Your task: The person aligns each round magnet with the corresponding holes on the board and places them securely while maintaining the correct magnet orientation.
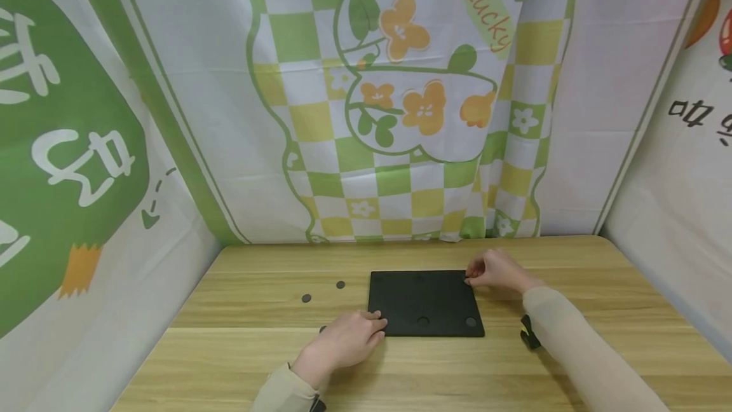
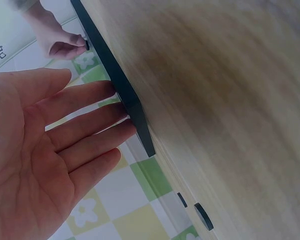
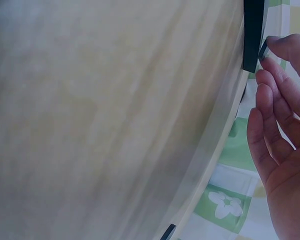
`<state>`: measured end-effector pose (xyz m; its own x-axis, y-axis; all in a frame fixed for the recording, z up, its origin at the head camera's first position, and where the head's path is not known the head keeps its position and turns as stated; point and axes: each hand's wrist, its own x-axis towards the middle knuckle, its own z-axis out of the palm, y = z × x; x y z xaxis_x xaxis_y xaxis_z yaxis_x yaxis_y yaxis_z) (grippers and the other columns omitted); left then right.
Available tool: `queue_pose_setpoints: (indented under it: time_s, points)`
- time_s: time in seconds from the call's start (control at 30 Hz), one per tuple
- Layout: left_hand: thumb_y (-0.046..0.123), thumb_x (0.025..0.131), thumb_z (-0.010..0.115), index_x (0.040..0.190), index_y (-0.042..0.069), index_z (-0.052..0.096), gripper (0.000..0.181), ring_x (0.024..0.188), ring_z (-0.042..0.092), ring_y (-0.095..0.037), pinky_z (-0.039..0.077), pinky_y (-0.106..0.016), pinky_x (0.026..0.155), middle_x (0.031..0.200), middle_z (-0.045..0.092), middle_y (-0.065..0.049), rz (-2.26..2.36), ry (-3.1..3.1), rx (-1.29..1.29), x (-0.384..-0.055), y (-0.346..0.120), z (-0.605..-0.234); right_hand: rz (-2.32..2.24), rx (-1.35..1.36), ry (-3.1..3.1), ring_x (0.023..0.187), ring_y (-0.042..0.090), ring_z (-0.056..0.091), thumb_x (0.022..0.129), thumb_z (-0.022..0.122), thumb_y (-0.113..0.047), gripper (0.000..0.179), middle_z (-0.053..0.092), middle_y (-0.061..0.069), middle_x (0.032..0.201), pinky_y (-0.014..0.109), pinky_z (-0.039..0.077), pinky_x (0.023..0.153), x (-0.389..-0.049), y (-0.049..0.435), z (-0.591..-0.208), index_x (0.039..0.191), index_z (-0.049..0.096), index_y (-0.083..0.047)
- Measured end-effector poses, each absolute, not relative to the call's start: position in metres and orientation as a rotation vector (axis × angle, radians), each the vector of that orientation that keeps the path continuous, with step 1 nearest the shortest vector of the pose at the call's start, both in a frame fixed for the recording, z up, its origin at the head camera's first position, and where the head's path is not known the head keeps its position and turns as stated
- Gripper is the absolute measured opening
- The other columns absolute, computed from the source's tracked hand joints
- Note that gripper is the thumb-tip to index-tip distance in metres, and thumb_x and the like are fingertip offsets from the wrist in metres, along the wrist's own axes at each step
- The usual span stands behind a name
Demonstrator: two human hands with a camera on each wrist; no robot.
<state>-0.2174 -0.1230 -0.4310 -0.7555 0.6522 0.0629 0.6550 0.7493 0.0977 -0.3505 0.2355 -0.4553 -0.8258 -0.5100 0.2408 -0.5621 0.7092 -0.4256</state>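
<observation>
You're pinching small disc (image 3: 263, 49) w/ R hand (image 1: 496, 270) at far-R corner of black board (image 1: 423, 301) on desk (image 1: 229, 361); L hand (image 1: 349, 339), fingers extended, is touching near-L corner. Ideally you're keeping board still, disc level.

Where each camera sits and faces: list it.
Head: on the head, facing forward and down at the black board; left hand, right hand, sleeves show.
Left wrist: worn there, facing the board's edge; both hands show.
Right wrist: worn there, facing the board's end and tabletop; only the right hand shows, pinching a disc.
Both wrist views share the board and right hand.
</observation>
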Motion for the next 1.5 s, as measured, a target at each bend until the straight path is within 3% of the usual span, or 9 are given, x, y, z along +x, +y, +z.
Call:
queue_pose_setpoints:
  time_s: [1.5]
  points:
    - [0.025,0.098,0.049,0.123,0.009,0.064,0.033,0.117,0.060,-0.022,0.050,-0.036,0.096,0.127,0.062,-0.010,-0.170,-2.930,-1.079,-0.218,-0.122,-0.432,0.772,0.897,-2.823,0.062,-0.001,0.060,0.074,0.080,-0.024,0.010,0.067,-0.011,0.070,0.018,0.050,0.057,-0.353,0.224,-0.451,0.077,0.072,-0.019]
